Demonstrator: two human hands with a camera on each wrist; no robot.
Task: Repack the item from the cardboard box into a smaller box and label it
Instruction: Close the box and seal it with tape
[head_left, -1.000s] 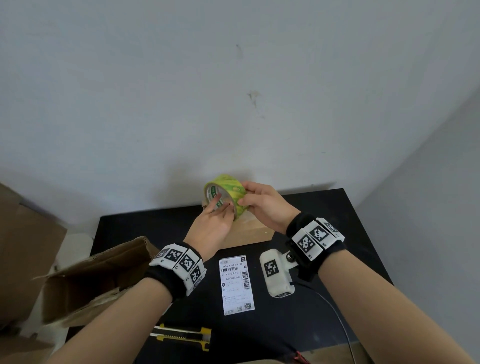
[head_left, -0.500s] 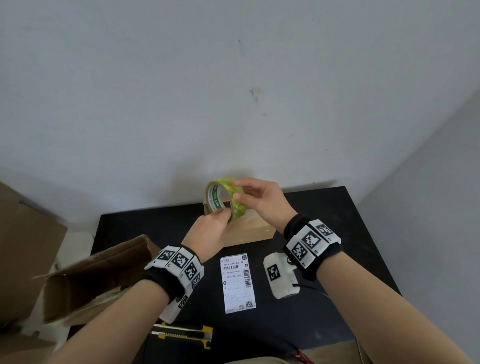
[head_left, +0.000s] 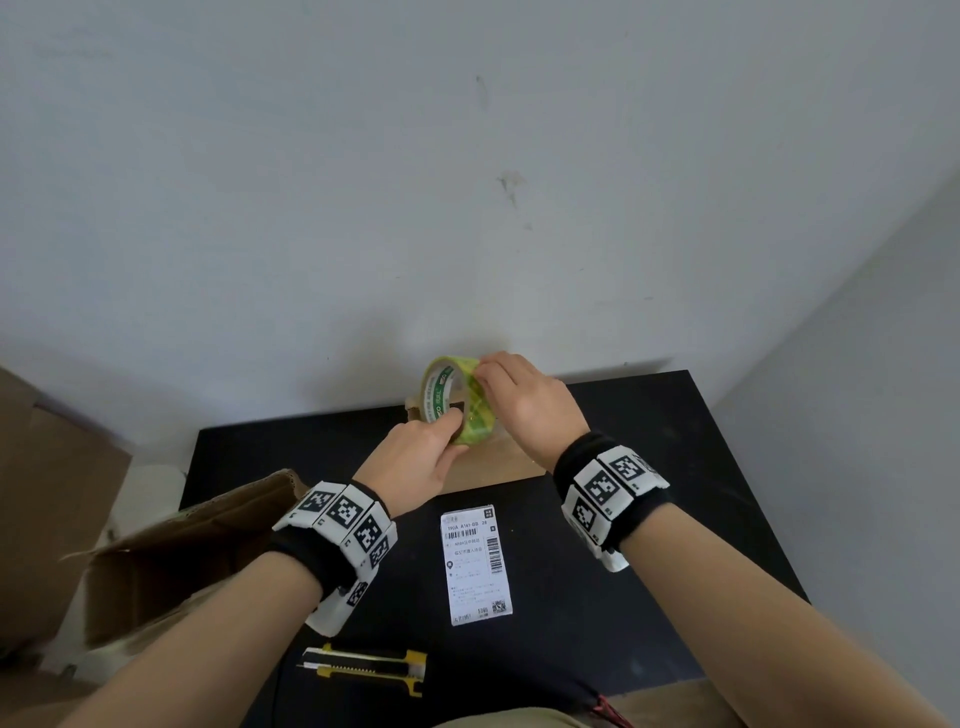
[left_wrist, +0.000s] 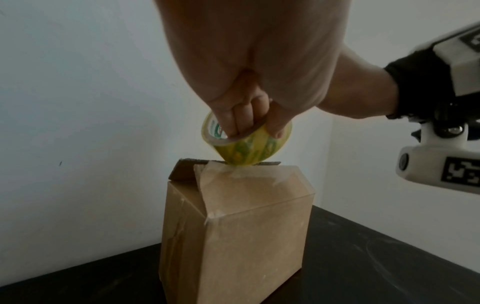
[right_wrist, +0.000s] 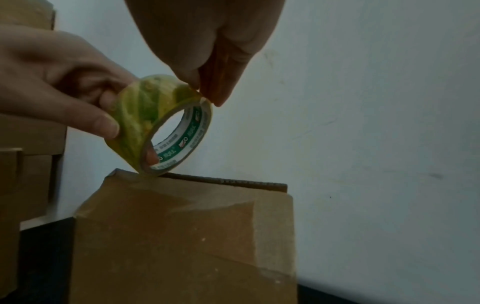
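A yellow-green tape roll (head_left: 451, 400) is held just above the small brown cardboard box (head_left: 501, 462) at the back of the black table (head_left: 649, 467). My left hand (head_left: 447, 422) grips the roll's lower part, fingers through its core (left_wrist: 240, 121) and thumb outside (right_wrist: 103, 125). My right hand (head_left: 480, 371) pinches the tape at the roll's top edge (right_wrist: 200, 96). The roll (left_wrist: 249, 150) nearly touches the small box's (left_wrist: 233, 226) top, where clear tape lies over the closed flaps (right_wrist: 182, 205). A white shipping label (head_left: 477, 564) lies flat nearer to me.
A larger open cardboard box (head_left: 171, 545) lies on its side at the table's left edge. A yellow and black utility knife (head_left: 369, 667) rests near the front edge. A white wall stands close behind the small box. More cardboard (head_left: 47, 493) stands off the table at far left.
My left hand has shifted from the roll's face to gripping its lower part through the core. My right fingertips have moved up from the roll's side to its top edge.
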